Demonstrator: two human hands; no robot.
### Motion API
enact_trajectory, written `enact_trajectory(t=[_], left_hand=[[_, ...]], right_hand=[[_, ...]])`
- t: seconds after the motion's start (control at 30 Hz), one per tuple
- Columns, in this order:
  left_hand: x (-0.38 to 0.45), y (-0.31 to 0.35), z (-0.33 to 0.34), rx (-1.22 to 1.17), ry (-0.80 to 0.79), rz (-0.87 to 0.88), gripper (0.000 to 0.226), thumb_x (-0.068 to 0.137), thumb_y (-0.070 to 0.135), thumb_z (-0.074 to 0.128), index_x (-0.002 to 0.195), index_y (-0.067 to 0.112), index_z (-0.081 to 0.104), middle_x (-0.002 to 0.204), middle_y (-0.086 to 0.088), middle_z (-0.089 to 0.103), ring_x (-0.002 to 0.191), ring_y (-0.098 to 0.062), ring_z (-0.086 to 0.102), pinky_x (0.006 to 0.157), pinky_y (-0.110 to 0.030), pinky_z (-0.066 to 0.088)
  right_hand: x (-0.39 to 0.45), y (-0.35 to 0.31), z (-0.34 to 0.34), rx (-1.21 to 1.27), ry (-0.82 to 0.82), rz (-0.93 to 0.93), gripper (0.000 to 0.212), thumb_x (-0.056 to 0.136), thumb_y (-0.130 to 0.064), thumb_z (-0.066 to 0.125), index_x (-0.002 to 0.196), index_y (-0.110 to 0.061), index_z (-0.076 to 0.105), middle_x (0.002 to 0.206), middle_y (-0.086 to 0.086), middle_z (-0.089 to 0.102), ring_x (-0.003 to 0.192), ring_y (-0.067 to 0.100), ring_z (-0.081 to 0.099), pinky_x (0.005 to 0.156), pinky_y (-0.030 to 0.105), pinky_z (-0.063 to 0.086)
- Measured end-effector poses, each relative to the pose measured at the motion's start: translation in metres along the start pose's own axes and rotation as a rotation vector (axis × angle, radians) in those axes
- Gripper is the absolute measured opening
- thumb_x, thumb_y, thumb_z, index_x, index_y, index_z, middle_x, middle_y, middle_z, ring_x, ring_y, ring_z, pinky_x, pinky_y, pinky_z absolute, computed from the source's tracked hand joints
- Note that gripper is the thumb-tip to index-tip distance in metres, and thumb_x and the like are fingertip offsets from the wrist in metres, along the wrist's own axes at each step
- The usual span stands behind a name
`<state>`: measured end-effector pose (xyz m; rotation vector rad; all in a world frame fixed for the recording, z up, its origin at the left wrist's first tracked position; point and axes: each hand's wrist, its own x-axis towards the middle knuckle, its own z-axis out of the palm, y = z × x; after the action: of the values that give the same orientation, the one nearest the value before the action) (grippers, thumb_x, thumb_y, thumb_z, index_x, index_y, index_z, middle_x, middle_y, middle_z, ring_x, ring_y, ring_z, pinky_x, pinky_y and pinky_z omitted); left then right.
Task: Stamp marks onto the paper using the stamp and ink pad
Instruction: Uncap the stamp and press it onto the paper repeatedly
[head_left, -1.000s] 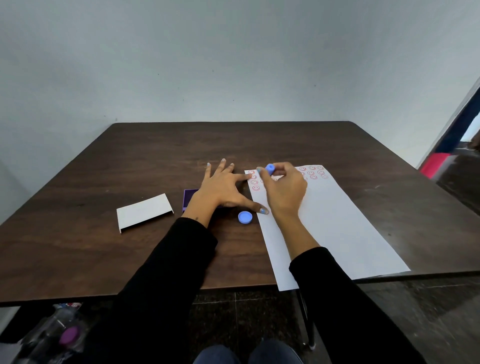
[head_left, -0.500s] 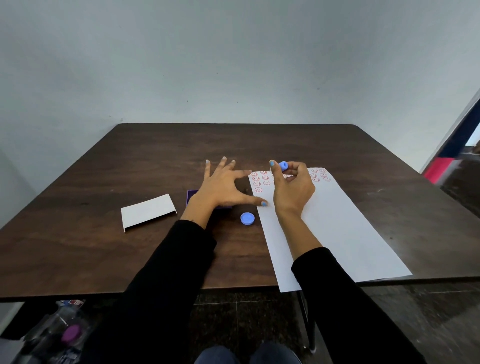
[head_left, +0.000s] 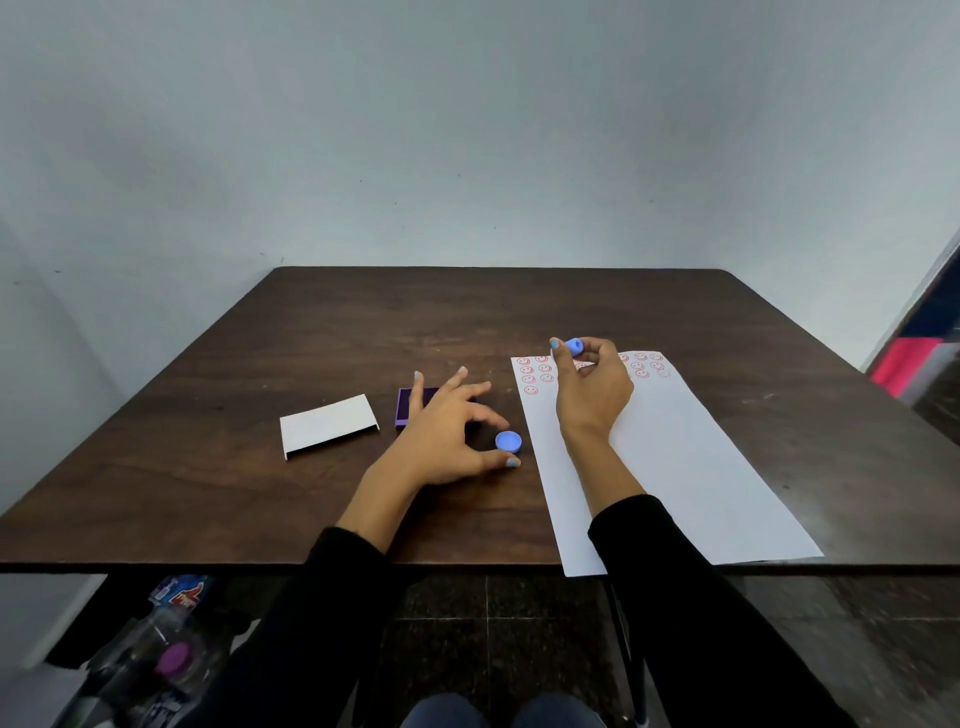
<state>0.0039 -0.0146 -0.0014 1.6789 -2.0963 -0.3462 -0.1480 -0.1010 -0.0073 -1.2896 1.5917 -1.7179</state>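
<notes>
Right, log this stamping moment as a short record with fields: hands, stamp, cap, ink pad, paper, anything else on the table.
right hand: raised over the far end of the paper, grip shut on the stamp
stamp: small, blue, held off the sheet
left hand: open, fingers curled around the cap, thumb tip beside it
cap: blue, round, on the table, left of the paper
ink pad: purple, partly hidden by the left hand
paper: white, red smiley marks in rows at the far end
white card: left of the ink pad
table: dark wood
</notes>
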Motion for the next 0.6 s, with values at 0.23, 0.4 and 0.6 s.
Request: enact_trajectory(t=[0.23,0.4,0.6], left_hand=[[0.008,0.002,-0.003,-0.053,0.059,-0.005,0.022,0.071,0.046,0.075,0.089,0.033,0.072,0.146,0.007,0.043,0.145,-0.011,0.014,0.113,-0.052,-0.016],[0.032,0.002,-0.014,-0.237,0.350,-0.058,0.017,0.068,0.037,0.078,0.082,0.033,0.068,0.106,0.018,0.065,0.120,-0.003,0.049,0.116,-0.046,-0.003],[0.058,-0.011,-0.013,-0.230,0.518,-0.170,0.017,0.075,0.030,0.071,0.090,0.022,0.070,0.091,0.008,0.072,0.091,-0.008,0.063,0.116,-0.044,0.020]], right_hand=[[0.000,0.000,0.001,-0.028,-0.011,0.009,0.027,0.080,-0.033,0.071,0.098,-0.015,0.063,0.098,0.005,0.069,0.086,0.020,0.062,0.065,0.018,0.039],[0.000,0.001,0.002,-0.041,-0.013,0.004,0.028,0.080,-0.032,0.071,0.100,-0.015,0.063,0.099,0.006,0.069,0.086,0.019,0.061,0.063,0.016,0.038],[-0.001,0.002,0.003,-0.062,-0.022,-0.023,0.027,0.081,-0.033,0.070,0.099,-0.015,0.063,0.100,0.006,0.070,0.086,0.020,0.063,0.068,0.022,0.043]])
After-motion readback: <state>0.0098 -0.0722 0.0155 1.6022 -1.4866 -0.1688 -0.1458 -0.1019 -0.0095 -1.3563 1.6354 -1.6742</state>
